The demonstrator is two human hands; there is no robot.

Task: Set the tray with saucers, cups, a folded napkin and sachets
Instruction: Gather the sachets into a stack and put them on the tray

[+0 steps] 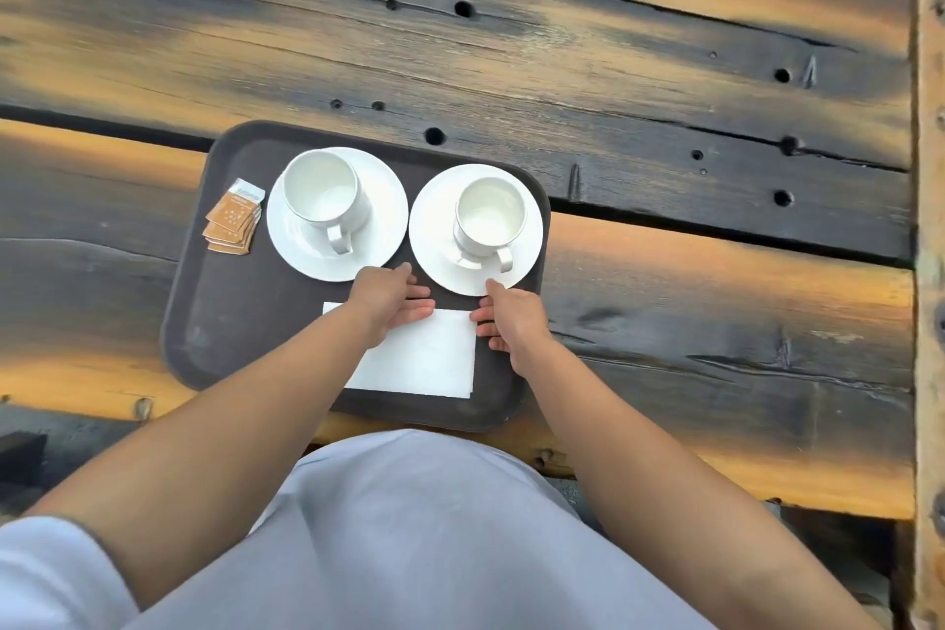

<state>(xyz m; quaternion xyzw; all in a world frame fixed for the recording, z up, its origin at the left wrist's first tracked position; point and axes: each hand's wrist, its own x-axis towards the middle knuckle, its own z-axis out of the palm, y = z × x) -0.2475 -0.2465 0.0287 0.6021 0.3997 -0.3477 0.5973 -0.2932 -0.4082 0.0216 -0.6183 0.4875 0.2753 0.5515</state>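
**Tray set-up: both hands at napkin, head cam**

Edges / room:
- Tray (180, 322), dark w/ rounded corners, sits on plank table (613, 67). Its near rim is close to the table's front edge.
- L saucer (381, 200) and R saucer (434, 246) are side by side in the far half, rims nearly touching.
- R saucer is tight to the tray's right rim, with little room there.
- L cup (319, 192) and R cup (491, 215) stand upright, one per saucer, handles toward the person.
- Sachets (232, 217) lie in a fanned stack at far left, just beside L saucer, not touching it.
- Napkin (424, 363), a white folded rectangle, lies flat in the near half. Its near right corner is close to the near rim.
- Bare tray floor lies left of the napkin, below the sachets.
- Bare planks lie on the far side, left and right of the tray. Wooden post (928, 271) runs down the frame's right edge, well apart.

Fingers:
- Left hand (388, 302): fingers (422, 310) straight, close together, lying on the napkin's far edge. Nothing gripped.
- Right hand (511, 322): fingers (483, 317) extended and slightly spread, tips at the napkin's right edge. No curl round it.
- Right index points away, at R saucer's near rim. Contact vs just above: can't tell from this angle.
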